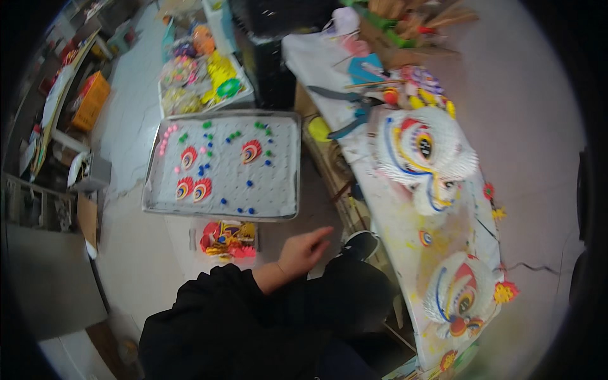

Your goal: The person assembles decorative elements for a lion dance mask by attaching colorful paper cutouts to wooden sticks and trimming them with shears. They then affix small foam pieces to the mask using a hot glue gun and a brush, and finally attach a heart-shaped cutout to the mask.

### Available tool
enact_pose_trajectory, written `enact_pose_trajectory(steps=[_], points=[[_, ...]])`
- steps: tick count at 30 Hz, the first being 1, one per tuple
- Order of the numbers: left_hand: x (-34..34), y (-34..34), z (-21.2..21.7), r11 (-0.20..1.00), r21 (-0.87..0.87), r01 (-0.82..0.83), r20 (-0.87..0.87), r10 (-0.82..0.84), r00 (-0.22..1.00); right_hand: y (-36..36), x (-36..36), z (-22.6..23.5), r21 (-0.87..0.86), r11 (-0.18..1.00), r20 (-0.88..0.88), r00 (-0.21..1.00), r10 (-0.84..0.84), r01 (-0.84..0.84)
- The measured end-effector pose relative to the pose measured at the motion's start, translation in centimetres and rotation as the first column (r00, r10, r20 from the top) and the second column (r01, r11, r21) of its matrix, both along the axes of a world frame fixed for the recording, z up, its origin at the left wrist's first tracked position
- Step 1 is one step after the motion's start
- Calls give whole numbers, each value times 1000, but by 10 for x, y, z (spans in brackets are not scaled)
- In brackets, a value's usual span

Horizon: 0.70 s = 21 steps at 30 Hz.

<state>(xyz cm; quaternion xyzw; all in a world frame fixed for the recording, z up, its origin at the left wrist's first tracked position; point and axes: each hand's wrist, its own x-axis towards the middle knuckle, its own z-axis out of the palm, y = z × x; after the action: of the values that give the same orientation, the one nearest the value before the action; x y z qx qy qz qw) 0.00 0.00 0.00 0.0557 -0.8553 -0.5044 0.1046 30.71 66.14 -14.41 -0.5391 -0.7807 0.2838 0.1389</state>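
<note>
- One hand showing, coming off a black sleeve at the near edge; which hand it is, cannot tell. It is hovering low in the middle, fingers loosely apart and stretching right, gripping nothing.
- Nearest thing: one small clear packet of red and yellow ornaments, lying on the floor just left of the hand, not touching it.
- One grey tray sitting farther off, carrying four red fan-shaped pieces and scattered pink, green and blue beads; too small to count.
- A second tray beyond it, holding bagged coloured bits.
- Long white table running along the right, bearing two white painted lion-head masks: one far, one near.
- One pair of blue-handled pliers lying on the far end of the table.
</note>
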Motion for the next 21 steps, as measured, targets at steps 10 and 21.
enact_pose_trajectory(steps=[10,21], points=[[42,-250,-148,453,-482,-750,-43,843,537,-182,-141,150,476,745,565,812,147,-466],[40,-305,-140,438,-617,-653,329,898,292,-170,-121,150,192,834,478,792,381,-517]])
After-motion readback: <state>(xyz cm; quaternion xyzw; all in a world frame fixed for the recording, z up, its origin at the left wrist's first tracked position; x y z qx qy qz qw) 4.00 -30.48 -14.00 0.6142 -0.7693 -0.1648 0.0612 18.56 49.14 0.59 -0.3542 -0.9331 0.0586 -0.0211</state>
